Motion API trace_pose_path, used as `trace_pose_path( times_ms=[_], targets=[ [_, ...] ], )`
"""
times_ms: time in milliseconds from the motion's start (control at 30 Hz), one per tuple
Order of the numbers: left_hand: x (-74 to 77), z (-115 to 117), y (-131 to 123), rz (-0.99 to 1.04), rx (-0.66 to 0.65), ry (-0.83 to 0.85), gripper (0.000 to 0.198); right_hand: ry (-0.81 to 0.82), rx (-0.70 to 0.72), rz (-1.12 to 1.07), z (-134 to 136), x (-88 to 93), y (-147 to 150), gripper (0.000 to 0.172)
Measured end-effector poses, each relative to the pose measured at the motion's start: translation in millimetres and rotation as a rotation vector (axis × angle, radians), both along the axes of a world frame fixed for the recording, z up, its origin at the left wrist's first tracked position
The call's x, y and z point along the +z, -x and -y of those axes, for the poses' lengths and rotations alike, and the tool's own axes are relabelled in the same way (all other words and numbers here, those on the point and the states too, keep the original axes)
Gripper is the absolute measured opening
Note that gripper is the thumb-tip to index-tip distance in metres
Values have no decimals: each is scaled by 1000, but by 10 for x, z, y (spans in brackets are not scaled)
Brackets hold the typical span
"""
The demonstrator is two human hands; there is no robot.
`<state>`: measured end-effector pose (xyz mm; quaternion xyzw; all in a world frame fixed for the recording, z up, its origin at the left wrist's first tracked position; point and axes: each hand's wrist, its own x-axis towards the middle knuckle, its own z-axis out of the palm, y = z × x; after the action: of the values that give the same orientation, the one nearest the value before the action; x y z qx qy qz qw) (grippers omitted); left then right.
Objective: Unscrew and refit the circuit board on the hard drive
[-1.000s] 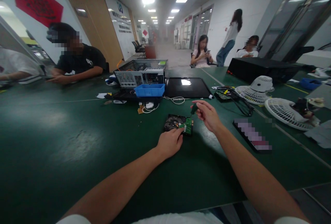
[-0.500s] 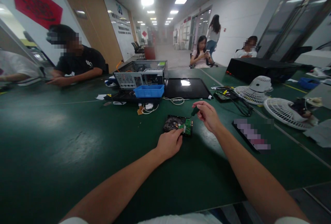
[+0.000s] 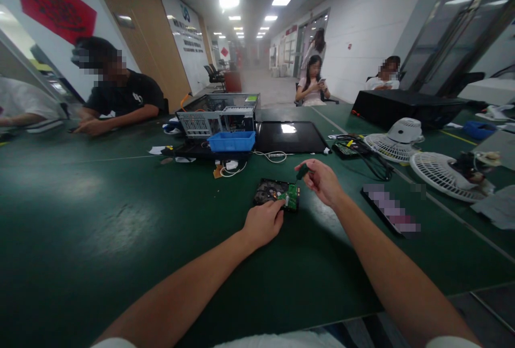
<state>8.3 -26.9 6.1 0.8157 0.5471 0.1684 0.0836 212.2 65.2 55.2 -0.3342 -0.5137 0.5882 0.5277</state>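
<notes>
A hard drive [image 3: 269,190] lies on the green table, with its green circuit board [image 3: 293,195] facing up on the right part. My left hand [image 3: 262,223] rests against the drive's near side, its fingers bent over the edge and a fingertip on the board. In my closed right hand [image 3: 319,179] is a small screwdriver [image 3: 302,171] with a dark green handle. Its thin shaft points down at the board's far right corner; whether the tip sits in a screw is too small to tell.
Beyond the drive stand an open computer case [image 3: 219,115], a blue tray [image 3: 232,141] and a black panel [image 3: 293,138]. Fan parts [image 3: 442,176], cables and a phone-like slab [image 3: 390,210] lie to the right. Several people sit or stand around.
My right hand has shifted slightly, its fingers turning on the screwdriver handle. The left hand and the hard drive stay put. A standing person in the background has moved left.
</notes>
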Motion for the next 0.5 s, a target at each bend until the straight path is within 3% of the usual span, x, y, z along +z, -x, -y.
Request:
trace_pose_path(
  times_ms=[267,500],
  targets=[
    [-19,-4,6,-7,4,-15,39,-11,-29,15,-28,-10,-17,29],
    [28,10,11,6,-2,22,40,-56,-107,19,-91,-20,-61,20]
  ],
)
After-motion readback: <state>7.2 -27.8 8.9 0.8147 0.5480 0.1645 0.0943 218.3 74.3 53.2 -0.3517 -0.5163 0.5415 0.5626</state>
